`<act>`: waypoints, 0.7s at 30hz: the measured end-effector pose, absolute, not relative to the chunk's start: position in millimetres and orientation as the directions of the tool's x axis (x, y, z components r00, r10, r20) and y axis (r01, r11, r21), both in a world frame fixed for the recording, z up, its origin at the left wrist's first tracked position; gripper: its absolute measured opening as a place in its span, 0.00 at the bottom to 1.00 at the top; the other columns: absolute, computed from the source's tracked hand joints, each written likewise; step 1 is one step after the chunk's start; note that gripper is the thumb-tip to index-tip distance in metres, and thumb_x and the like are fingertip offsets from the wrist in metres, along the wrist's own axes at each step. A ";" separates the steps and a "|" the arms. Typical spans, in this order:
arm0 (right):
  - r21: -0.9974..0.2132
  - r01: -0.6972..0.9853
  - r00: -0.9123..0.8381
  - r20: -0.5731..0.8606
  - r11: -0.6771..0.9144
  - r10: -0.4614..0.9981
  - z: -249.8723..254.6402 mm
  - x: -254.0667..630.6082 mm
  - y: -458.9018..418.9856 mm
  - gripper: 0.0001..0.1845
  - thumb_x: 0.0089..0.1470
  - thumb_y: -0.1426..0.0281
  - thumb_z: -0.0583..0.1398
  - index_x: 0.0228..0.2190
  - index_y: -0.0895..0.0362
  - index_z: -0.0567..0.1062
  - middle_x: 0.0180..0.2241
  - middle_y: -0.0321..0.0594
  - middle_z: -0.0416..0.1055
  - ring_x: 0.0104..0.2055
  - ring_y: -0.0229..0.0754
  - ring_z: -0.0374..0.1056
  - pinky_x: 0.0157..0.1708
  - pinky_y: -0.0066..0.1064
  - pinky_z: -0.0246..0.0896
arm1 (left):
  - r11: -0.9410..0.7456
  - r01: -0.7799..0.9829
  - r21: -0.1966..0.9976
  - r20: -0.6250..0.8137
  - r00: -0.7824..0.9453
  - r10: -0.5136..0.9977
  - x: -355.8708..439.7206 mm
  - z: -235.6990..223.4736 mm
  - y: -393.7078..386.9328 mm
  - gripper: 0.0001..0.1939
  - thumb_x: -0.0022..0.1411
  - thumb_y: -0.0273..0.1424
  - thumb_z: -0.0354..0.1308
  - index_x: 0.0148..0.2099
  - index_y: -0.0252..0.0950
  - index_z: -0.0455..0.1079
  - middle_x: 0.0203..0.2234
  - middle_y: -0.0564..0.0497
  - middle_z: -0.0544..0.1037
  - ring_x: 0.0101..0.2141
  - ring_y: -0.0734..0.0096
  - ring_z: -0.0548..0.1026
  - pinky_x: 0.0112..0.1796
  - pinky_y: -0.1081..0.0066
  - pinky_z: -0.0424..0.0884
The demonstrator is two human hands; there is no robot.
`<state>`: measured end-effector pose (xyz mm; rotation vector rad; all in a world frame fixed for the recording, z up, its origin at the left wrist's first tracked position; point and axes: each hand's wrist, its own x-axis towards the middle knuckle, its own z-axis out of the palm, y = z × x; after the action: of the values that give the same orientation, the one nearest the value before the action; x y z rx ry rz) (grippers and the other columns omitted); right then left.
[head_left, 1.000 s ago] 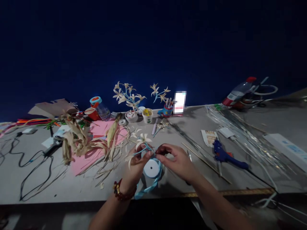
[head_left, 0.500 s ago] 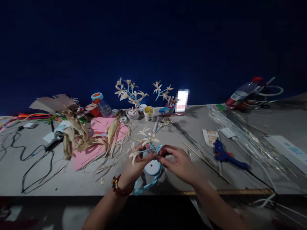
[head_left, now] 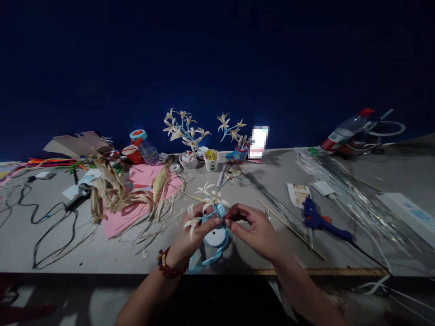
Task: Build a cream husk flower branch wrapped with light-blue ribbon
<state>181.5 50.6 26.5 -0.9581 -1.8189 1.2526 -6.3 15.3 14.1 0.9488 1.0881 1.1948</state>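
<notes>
My left hand (head_left: 192, 233), with a bead bracelet at the wrist, pinches the stem of a small sprig of cream husk flowers (head_left: 208, 195) wrapped in light blue ribbon. My right hand (head_left: 253, 228) is closed on the blue ribbon (head_left: 220, 211) right beside the left fingertips. Both hands hover just above a white ribbon spool (head_left: 215, 237) on the grey table (head_left: 102, 253). A loose loop of blue ribbon (head_left: 204, 263) hangs from the spool toward the table's front edge.
Dried corn husks (head_left: 112, 194) lie on pink paper (head_left: 136, 203) to the left, with black cables (head_left: 50, 226) beyond. A blue glue gun (head_left: 319, 219), thin sticks and clear plastic sleeves (head_left: 353, 194) lie right. Finished flower branches (head_left: 185, 131), small cups and a jar line the back.
The flower sprig and both hands have shifted slightly right and up. The right fingers have closed in tighter against the left fingertips on the ribbon.
</notes>
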 end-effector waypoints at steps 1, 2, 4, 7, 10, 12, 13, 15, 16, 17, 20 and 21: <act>-0.953 0.177 -0.459 0.143 0.248 0.877 26.1 181.7 50.1 0.03 0.57 0.70 0.62 0.32 0.56 0.75 0.31 0.37 0.76 0.34 0.40 0.73 0.36 0.29 0.67 | 0.150 -0.234 0.961 -0.145 0.037 0.989 -6.3 14.1 14.8 0.13 0.54 0.35 0.71 0.34 0.36 0.71 0.29 0.54 0.74 0.30 0.71 0.71 0.34 0.73 0.66; -0.952 0.184 -0.455 0.140 0.246 0.879 25.6 182.1 49.5 0.02 0.57 0.70 0.62 0.31 0.55 0.75 0.31 0.37 0.76 0.34 0.41 0.73 0.36 0.29 0.68 | 0.154 -0.239 0.959 -0.148 0.041 0.988 -6.3 14.1 14.3 0.13 0.53 0.35 0.71 0.34 0.36 0.70 0.29 0.54 0.74 0.30 0.71 0.71 0.34 0.73 0.66; -0.947 0.204 -0.453 0.131 0.246 0.882 24.3 183.3 48.5 0.03 0.56 0.69 0.63 0.31 0.55 0.76 0.31 0.37 0.77 0.34 0.41 0.73 0.36 0.29 0.68 | 0.130 -0.227 0.965 -0.123 0.041 0.992 -6.1 14.4 13.4 0.13 0.54 0.35 0.71 0.33 0.35 0.70 0.28 0.54 0.73 0.30 0.72 0.70 0.33 0.73 0.65; -0.936 0.229 -0.441 0.146 0.268 0.885 22.5 185.5 47.2 0.03 0.56 0.69 0.63 0.32 0.55 0.77 0.31 0.37 0.78 0.34 0.41 0.74 0.36 0.29 0.68 | 0.075 -0.179 0.981 -0.071 0.029 0.997 -5.3 15.5 12.4 0.12 0.55 0.34 0.70 0.30 0.35 0.70 0.25 0.56 0.70 0.28 0.74 0.68 0.32 0.74 0.63; -0.912 0.272 -0.424 0.172 0.306 0.889 21.2 187.2 46.3 0.03 0.56 0.69 0.63 0.33 0.54 0.78 0.31 0.37 0.78 0.34 0.41 0.74 0.36 0.29 0.67 | 0.089 -0.178 0.980 -0.085 0.027 0.996 -3.9 15.7 12.8 0.12 0.54 0.34 0.71 0.29 0.35 0.71 0.23 0.56 0.70 0.26 0.75 0.66 0.29 0.74 0.62; -0.913 0.286 -0.429 0.150 0.292 0.891 20.4 187.7 46.4 0.03 0.56 0.69 0.63 0.32 0.55 0.77 0.31 0.37 0.78 0.34 0.41 0.74 0.37 0.29 0.67 | 0.085 -0.188 0.979 -0.082 0.022 0.996 -2.6 14.9 13.6 0.12 0.53 0.34 0.71 0.29 0.34 0.72 0.24 0.56 0.71 0.27 0.74 0.68 0.31 0.74 0.64; -0.921 0.278 -0.434 0.133 0.273 0.891 19.9 187.8 46.7 0.03 0.56 0.69 0.63 0.32 0.55 0.77 0.31 0.37 0.78 0.34 0.41 0.74 0.37 0.29 0.67 | 0.085 -0.195 0.977 -0.083 0.018 0.996 -1.8 14.2 14.0 0.11 0.53 0.33 0.71 0.30 0.34 0.72 0.24 0.55 0.72 0.28 0.73 0.69 0.32 0.74 0.65; -0.946 0.232 -0.443 0.104 0.226 0.890 18.2 187.5 48.2 0.04 0.56 0.68 0.63 0.31 0.56 0.76 0.30 0.37 0.77 0.34 0.41 0.73 0.36 0.29 0.66 | 0.106 -0.234 0.967 -0.108 0.003 0.994 0.2 12.4 14.6 0.12 0.52 0.33 0.72 0.31 0.34 0.72 0.26 0.55 0.74 0.29 0.73 0.70 0.33 0.74 0.66; -0.960 0.198 -0.450 0.093 0.200 0.888 17.0 187.0 49.2 0.04 0.56 0.68 0.63 0.31 0.56 0.76 0.30 0.37 0.77 0.33 0.41 0.72 0.36 0.29 0.66 | 0.129 -0.264 0.956 -0.135 -0.004 0.991 1.3 11.5 14.7 0.12 0.51 0.33 0.73 0.31 0.34 0.72 0.26 0.54 0.75 0.29 0.73 0.71 0.33 0.73 0.67; -0.972 0.160 -0.459 0.080 0.171 0.885 15.6 186.3 50.3 0.05 0.55 0.68 0.63 0.31 0.56 0.76 0.29 0.37 0.76 0.33 0.40 0.72 0.35 0.29 0.66 | 0.153 -0.296 0.943 -0.163 -0.010 0.987 2.4 10.8 14.7 0.14 0.49 0.34 0.73 0.32 0.34 0.72 0.27 0.54 0.76 0.29 0.72 0.72 0.34 0.73 0.67; -0.999 0.026 -0.478 0.009 0.024 0.878 10.8 183.5 53.1 0.10 0.52 0.64 0.67 0.28 0.57 0.75 0.26 0.34 0.72 0.29 0.37 0.67 0.31 0.27 0.63 | 0.193 -0.353 0.915 -0.207 -0.002 0.978 4.4 10.4 13.7 0.16 0.48 0.35 0.74 0.36 0.34 0.73 0.29 0.52 0.78 0.30 0.70 0.74 0.35 0.71 0.69; -0.999 -0.025 -0.484 -0.019 -0.036 0.875 9.5 182.4 53.7 0.13 0.50 0.62 0.68 0.26 0.57 0.74 0.25 0.33 0.70 0.27 0.36 0.65 0.30 0.27 0.62 | 0.191 -0.353 0.916 -0.205 -0.002 0.979 4.4 10.8 13.2 0.17 0.49 0.35 0.74 0.38 0.34 0.73 0.30 0.51 0.78 0.31 0.69 0.74 0.36 0.71 0.69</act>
<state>182.4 53.7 9.5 -0.9227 -1.5296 1.6094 4.4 13.2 10.8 0.7813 1.0587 1.2363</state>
